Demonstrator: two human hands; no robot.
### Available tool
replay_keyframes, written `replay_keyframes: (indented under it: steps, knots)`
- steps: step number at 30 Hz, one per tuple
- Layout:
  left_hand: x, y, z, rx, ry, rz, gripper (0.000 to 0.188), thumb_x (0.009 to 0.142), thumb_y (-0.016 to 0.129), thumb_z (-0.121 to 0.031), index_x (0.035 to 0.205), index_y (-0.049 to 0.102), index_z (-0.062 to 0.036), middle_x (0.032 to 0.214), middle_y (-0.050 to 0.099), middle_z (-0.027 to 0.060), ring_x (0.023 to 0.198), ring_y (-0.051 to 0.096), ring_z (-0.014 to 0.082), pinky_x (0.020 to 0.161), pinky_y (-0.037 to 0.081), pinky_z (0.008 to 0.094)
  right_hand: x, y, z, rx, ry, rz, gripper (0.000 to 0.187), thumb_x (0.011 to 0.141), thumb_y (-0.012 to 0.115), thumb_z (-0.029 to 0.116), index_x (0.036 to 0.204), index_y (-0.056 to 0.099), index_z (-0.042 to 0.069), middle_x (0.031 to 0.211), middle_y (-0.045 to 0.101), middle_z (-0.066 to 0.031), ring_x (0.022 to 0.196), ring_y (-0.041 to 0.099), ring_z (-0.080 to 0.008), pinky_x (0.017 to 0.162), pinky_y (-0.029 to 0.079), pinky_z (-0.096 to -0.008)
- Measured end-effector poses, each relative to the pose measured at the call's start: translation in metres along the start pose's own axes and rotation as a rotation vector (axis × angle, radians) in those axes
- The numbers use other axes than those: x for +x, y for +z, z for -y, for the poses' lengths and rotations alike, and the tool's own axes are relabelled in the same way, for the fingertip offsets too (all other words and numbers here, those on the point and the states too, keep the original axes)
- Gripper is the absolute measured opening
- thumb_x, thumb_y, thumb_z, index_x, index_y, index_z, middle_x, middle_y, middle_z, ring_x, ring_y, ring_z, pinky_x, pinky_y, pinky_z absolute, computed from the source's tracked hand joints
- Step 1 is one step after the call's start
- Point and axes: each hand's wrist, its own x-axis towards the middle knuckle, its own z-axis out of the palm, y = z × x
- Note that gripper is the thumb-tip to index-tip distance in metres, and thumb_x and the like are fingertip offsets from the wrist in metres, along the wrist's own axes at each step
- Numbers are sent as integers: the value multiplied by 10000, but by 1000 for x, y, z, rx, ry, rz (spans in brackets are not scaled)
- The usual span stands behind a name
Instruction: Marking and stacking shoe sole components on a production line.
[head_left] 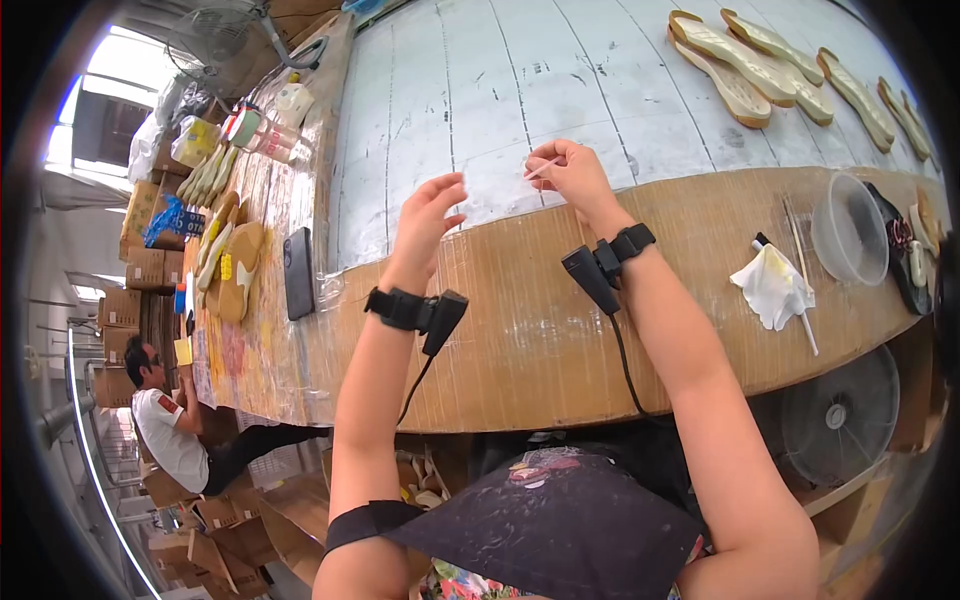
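Observation:
Over the near edge of the pale conveyor-like surface (440, 130), my left hand (425, 222) is raised with its fingers loosely bent and apart, holding nothing. My right hand (578, 182) is beside it, pinching a thin pale stick-like piece (544, 169) between thumb and fingers; its exact kind is too small to tell. Both hands are apart from each other. Several cream shoe soles with tan edges (735, 75) lie at the far right of the pale surface, out of reach of my fingers.
Tape-covered cardboard (500, 320) lines the near edge. On its right are a white cloth (775, 285), a thin rod and a clear plastic tub (850, 230). To the left lie a dark phone (298, 272), soles (238, 265) and a jar (265, 138). A person (170, 420) sits far left.

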Motion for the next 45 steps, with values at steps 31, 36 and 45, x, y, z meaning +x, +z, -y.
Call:
replay_keyframes:
  steps: [31, 36, 45]
  knots:
    - [16, 68, 55, 79, 452, -177, 101, 754, 669, -73, 809, 665, 12, 866, 604, 59, 794, 542, 113, 716, 425, 244, -4, 7, 13, 123, 70, 15, 135, 816, 578, 36, 898, 537, -62, 788, 589, -124, 702, 617, -174, 638, 545, -271]
    - [16, 64, 58, 24, 471, -176, 94, 750, 671, -72, 794, 660, 11, 861, 604, 54, 798, 544, 115, 713, 427, 244, -3, 6, 13, 215, 22, -158, 114, 802, 585, 20, 874, 537, -54, 782, 593, -123, 693, 619, -181, 630, 546, -271]
    - [16, 64, 61, -48, 490, -245, 80, 732, 677, -67, 766, 660, 3, 825, 620, 70, 739, 564, 127, 680, 441, 249, 7, -18, 12, 454, -30, -344, 86, 809, 546, -37, 893, 528, -35, 823, 576, -82, 728, 600, -178, 694, 539, -279]
